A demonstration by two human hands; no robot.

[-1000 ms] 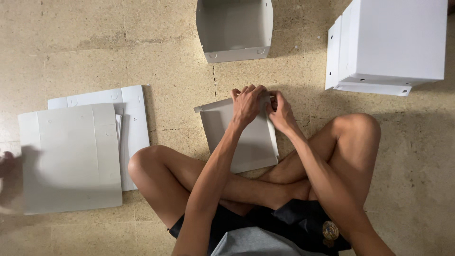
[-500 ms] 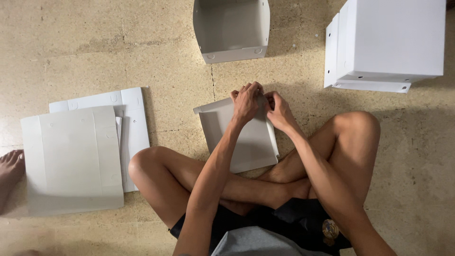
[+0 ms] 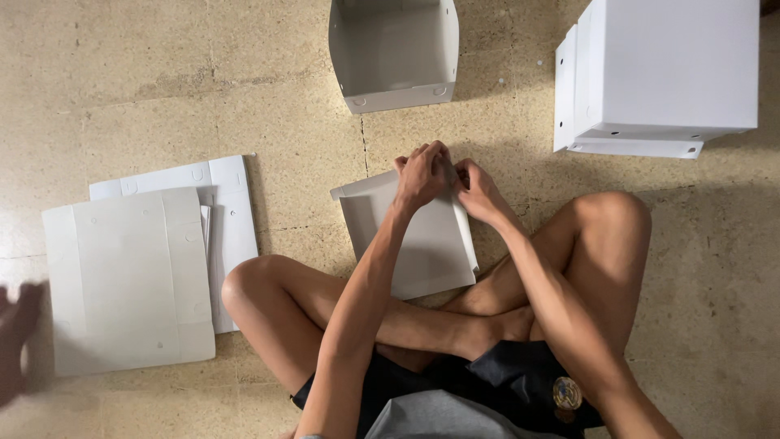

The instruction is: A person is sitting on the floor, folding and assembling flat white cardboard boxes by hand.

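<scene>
I sit cross-legged on a beige floor with a white plastic box panel [image 3: 418, 244] lying in front of my legs, its side flaps partly folded up. My left hand [image 3: 422, 172] grips the panel's far edge near the top right corner. My right hand [image 3: 479, 189] pinches the same corner from the right, touching the left hand. Both hands are closed on the folded flap.
A stack of flat white panels [image 3: 130, 276] lies to my left. An open folded white box [image 3: 396, 53] stands ahead, and a finished white box [image 3: 666, 73] sits at the upper right. Another person's foot [image 3: 18, 337], blurred, shows at the left edge.
My hands stay on the panel's far corner with almost no shift. The other person's foot at the left edge has moved and is now blurred.
</scene>
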